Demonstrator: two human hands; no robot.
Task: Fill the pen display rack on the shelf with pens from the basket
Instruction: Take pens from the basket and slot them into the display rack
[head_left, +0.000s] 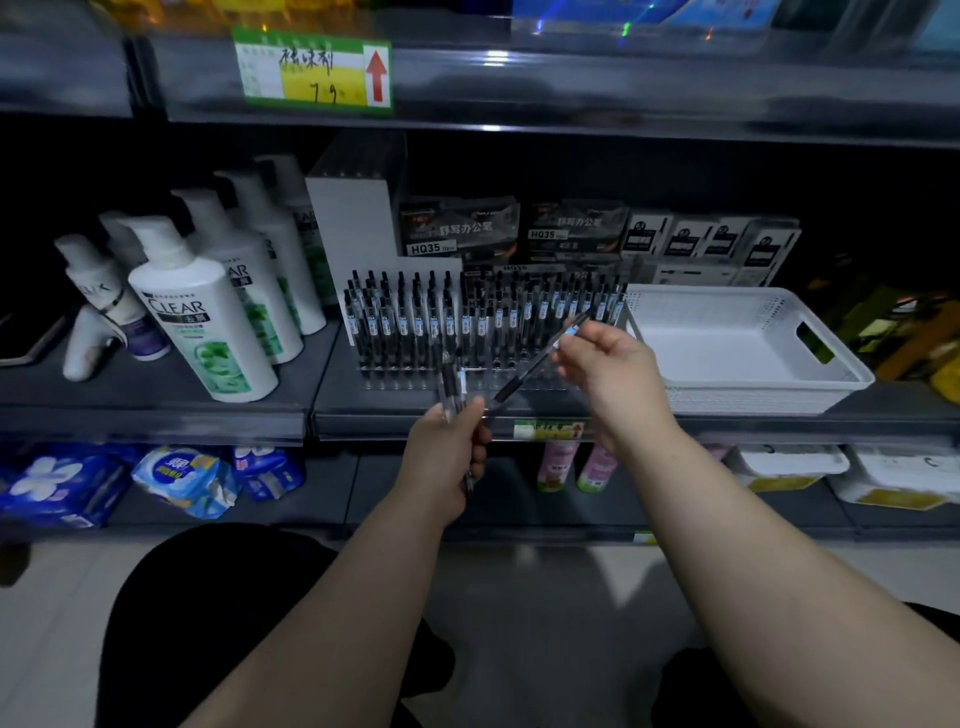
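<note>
Gripping loose pens (450, 382) in left hand (449, 457), pinching one pen (530, 371) in right hand (613, 374), before pen-lined rack (395, 385) beside basket (753, 387); "CLEAR" on bottle (202, 332), "HQ35" on boxes (460, 228).

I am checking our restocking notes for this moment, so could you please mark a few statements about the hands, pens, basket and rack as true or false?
1. The right hand holds one slanted pen in its fingers. True.
2. The left hand holds nothing. False: it grips a small bunch of pens.
3. The white basket is piled high with pens. False: no pens show inside it.
4. The white basket stands right of the pen rack, on the same shelf. True.
5. The shampoo bottles stand right of the pen rack. False: they stand to its left.
</note>
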